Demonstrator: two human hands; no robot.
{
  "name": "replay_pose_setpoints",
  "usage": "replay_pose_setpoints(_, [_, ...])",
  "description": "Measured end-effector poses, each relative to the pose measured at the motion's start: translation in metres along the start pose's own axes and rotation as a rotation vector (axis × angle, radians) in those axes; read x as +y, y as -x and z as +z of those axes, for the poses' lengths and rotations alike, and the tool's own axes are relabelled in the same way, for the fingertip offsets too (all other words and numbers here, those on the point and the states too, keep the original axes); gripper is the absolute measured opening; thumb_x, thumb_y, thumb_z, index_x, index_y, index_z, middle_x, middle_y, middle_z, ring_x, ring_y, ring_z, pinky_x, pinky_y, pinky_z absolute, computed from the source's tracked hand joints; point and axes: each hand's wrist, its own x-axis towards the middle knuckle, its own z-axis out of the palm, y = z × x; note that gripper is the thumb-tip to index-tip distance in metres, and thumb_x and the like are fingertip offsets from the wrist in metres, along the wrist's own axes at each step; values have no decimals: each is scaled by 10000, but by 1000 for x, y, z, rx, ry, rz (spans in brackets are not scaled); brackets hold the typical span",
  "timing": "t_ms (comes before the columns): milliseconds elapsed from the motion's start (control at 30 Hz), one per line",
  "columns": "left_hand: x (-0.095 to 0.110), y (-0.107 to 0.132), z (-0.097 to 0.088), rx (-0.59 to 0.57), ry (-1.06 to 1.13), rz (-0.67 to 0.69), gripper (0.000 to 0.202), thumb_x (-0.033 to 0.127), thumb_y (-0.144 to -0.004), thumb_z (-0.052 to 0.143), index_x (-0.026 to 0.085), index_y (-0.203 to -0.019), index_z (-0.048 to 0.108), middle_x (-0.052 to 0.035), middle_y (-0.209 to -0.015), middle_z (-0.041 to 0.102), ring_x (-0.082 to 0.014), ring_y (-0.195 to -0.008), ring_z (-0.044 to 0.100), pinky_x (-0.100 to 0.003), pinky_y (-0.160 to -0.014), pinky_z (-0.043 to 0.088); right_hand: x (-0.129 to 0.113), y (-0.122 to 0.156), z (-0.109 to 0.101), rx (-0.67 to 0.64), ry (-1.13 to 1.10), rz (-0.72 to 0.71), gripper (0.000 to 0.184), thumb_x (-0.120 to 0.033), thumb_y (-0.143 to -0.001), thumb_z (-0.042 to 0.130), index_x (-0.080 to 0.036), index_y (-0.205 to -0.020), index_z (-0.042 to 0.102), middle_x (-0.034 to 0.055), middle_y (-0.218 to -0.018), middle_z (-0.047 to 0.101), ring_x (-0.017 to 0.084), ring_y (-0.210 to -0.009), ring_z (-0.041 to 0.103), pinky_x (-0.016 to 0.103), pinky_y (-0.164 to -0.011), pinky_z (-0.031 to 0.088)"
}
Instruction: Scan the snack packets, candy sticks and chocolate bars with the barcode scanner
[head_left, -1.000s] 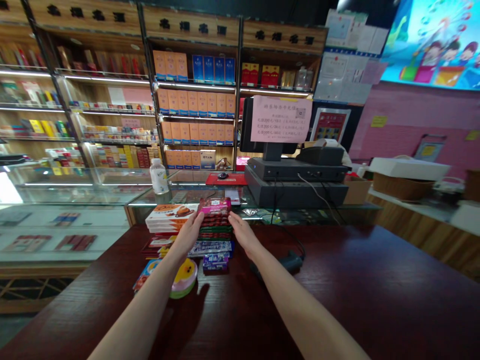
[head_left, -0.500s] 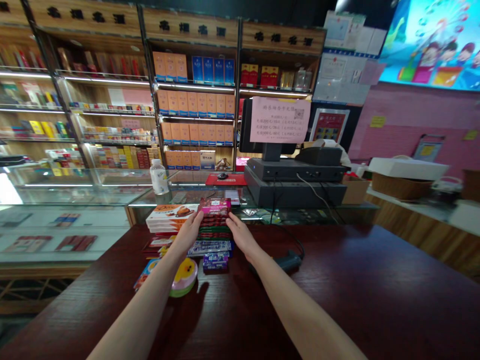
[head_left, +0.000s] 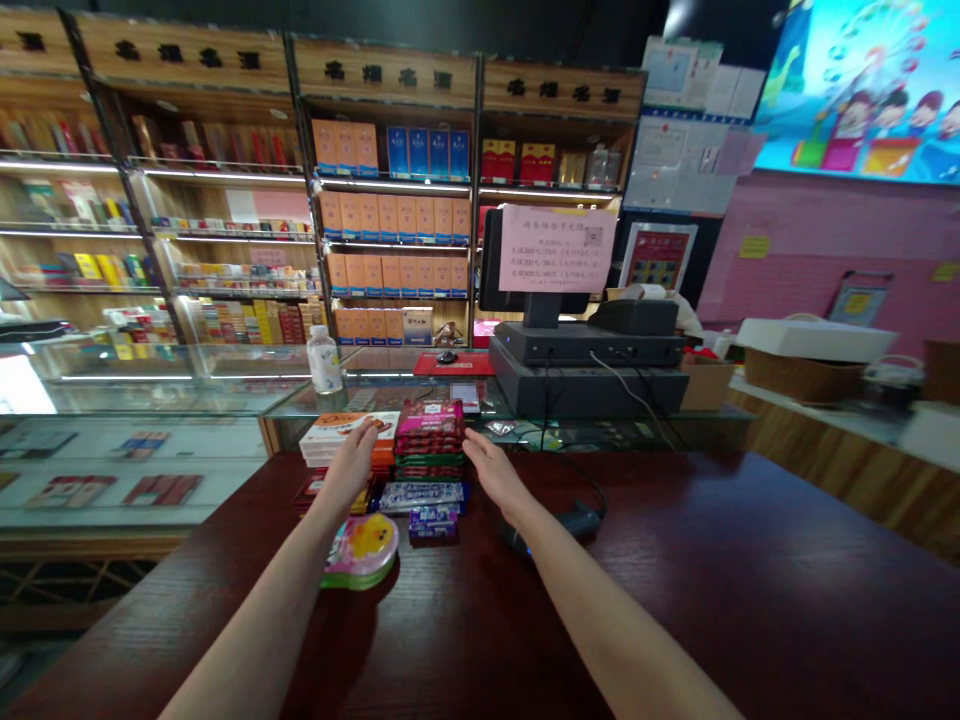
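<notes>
Between the left hand (head_left: 349, 472) and the right hand (head_left: 493, 472), a stack of boxes (head_left: 429, 438) blocks the way forward, with small packets (head_left: 424, 498) just nearer. A round package (head_left: 361, 552) sits below the left hand, a black device (head_left: 559, 526) below the right. Right of that hand, the surface (head_left: 712, 600) leaves room to pass, up to a glass case (head_left: 600, 432) ahead.

So it's just the one head-worn cam, looking forward and tipped down from up on the person's head, pretty close over the left hand (head_left: 349, 470) and right hand (head_left: 495, 475). The dark red wooden surface (head_left: 675, 570) fills the lower half, and the wide view reaches past the glass display counter (head_left: 172, 395) to the wall shelves (head_left: 390, 230).
</notes>
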Motion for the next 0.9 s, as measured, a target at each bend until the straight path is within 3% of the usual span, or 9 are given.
replay_pose_setpoints(200, [-4,-9,-34,141,-20,-134,506,407,-833,508,165,-1268,598,-139,-1313,619,-276,-1195,591,-389,-941,509,1,6,-3,8,-9,-47,503,-432,-898,570,-191,-1335,630,101,-1435,579,238,-1344,519,388,-1166,335])
replay_pose_setpoints(400, [-17,-9,-50,197,14,-176,538,446,-838,504,170,-1293,583,-128,-1239,639,-259,-1144,607,-342,-833,537,-5,15,2,-8,-14,-59,482,-428,-900,565,-204,-1319,643,99,-1422,591,248,-1338,523,413,-1160,346])
replay_pose_setpoints(533, [-15,-4,-51,190,52,-177,488,426,-849,500,183,-1261,598,-118,-1251,639,-236,-1132,619,-294,-768,544,-9,21,3,-27,-20,-84,498,-432,-906,554,-197,-1339,625,102,-1427,585,247,-1342,519,416,-1161,347])
replay_pose_setpoints(667, [-4,8,-47,160,85,-185,456,422,-862,499,190,-1236,615,-116,-1288,635,-229,-1142,631,-290,-793,549,-9,23,-2,-27,2,-102,474,-430,-907,549,-224,-1326,634,81,-1411,602,244,-1347,514,413,-1153,364])
replay_pose_setpoints(800, [6,24,-40,75,89,-177,463,432,-883,490,180,-1252,612,-126,-1322,631,-236,-1201,618,-326,-902,526,-9,28,-17,-32,59,-160,438,-373,-901,548,-209,-1294,651,93,-1360,640,245,-1285,570,412,-1119,405])
replay_pose_setpoints(900, [6,32,-33,20,84,-138,475,471,-843,550,192,-1218,635,-125,-1295,659,-257,-1165,646,-363,-903,534,-14,37,-34,-45,137,-237,368,-313,-889,553,-222,-1217,691,74,-1279,690,237,-1215,616,406,-1078,439])
